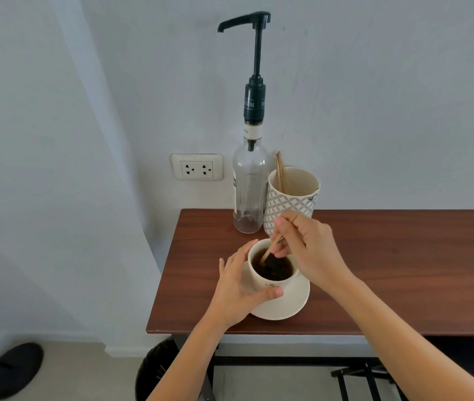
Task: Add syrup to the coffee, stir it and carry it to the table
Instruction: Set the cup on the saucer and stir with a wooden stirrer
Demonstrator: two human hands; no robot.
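— So how far along is the person?

— Mid-stir, by the look of it. The cup (272,270) of dark coffee sits on its saucer (288,305) between the two hands, and a wooden stirrer (269,251) dips into it. Whether syrup has gone in cannot be told; the syrup bottle (250,186) with its pump stands just beyond the right hand, beside a patterned holder (292,198) of spare sticks. Carrying the cup off is not yet done.

— And the hands?

— The left hand (237,293) curls around the cup's near side, thumb pressed on the wall, fingers partly spread — steadying it. The right hand (308,250) arches over the far rim, fingertips pinching the stirrer's upper end, which slants down toward the left hand.
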